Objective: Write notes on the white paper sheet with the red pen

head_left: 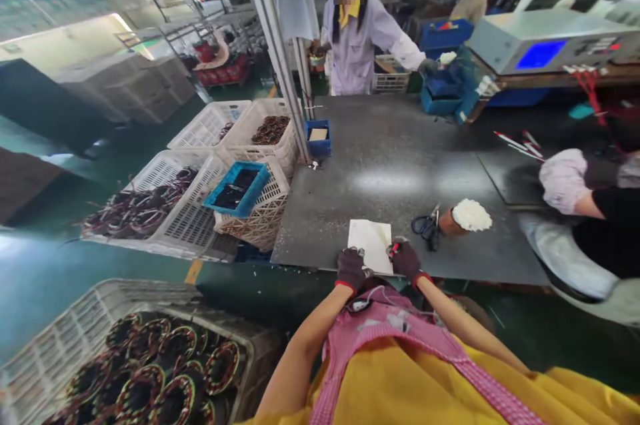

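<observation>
My left hand (351, 267), in a dark glove, rests on the near left corner of a white paper sheet (371, 243) that lies at the front edge of the dark grey worktable (390, 165). The gloved fingers of my right hand (405, 258) are closed around a small red pen-like object (394, 249) at the sheet's right edge. Blue-handled scissors (426, 225) lie just right of the sheet. Beside them stands a brown roll topped with white fibre (465, 217).
White crates of wound copper coils sit to the left (150, 201) and near my left elbow (145, 365). A small blue bin (318, 137) sits on the table's far left corner. One person stands across the table (357, 31); another's gloved hand (565, 178) works at the right.
</observation>
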A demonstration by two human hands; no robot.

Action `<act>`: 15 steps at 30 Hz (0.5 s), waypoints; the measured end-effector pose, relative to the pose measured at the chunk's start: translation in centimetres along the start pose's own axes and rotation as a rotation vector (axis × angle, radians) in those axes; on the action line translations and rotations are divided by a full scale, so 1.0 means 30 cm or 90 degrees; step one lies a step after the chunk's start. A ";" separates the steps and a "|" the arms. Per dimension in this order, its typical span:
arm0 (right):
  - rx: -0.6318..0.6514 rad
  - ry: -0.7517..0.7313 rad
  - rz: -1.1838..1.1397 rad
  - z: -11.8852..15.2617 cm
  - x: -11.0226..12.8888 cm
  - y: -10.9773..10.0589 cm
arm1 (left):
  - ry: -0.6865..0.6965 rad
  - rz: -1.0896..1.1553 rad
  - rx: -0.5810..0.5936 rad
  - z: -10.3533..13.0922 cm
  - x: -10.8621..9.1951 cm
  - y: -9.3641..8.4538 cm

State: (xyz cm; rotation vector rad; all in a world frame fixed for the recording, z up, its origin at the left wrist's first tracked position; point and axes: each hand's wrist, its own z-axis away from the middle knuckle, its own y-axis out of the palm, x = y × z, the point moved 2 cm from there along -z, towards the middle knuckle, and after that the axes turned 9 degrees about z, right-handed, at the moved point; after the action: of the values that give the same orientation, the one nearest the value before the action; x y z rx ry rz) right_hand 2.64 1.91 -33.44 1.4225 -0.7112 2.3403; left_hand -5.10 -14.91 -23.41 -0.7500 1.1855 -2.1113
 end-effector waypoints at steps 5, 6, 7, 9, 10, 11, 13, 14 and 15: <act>0.050 0.030 0.004 -0.029 -0.054 -0.048 | -0.017 -0.026 0.005 -0.052 -0.065 -0.020; 0.060 0.028 0.008 -0.034 -0.068 -0.061 | -0.012 -0.027 0.006 -0.065 -0.080 -0.023; 0.070 0.025 0.011 -0.039 -0.082 -0.074 | -0.008 -0.027 0.007 -0.079 -0.094 -0.024; 0.090 0.023 0.014 -0.044 -0.108 -0.101 | -0.017 -0.028 0.007 -0.107 -0.123 -0.027; 0.097 0.023 0.015 -0.045 -0.120 -0.113 | -0.022 -0.029 0.008 -0.122 -0.137 -0.029; 0.101 0.024 0.018 -0.046 -0.130 -0.125 | -0.024 -0.029 0.008 -0.137 -0.150 -0.031; 0.100 0.028 0.024 -0.047 -0.147 -0.145 | -0.008 -0.030 0.018 -0.171 -0.174 -0.036; 0.097 0.030 0.027 -0.048 -0.153 -0.152 | 0.005 -0.031 0.027 -0.188 -0.183 -0.039; 0.094 0.033 0.030 -0.050 -0.158 -0.157 | 0.020 -0.033 0.038 -0.204 -0.190 -0.041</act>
State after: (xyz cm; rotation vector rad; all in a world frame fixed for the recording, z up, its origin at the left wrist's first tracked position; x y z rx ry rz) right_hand 6.07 6.61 -37.04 1.4126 -0.5744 2.5023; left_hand -5.97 -6.93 -26.07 -0.7304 1.1257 -2.1979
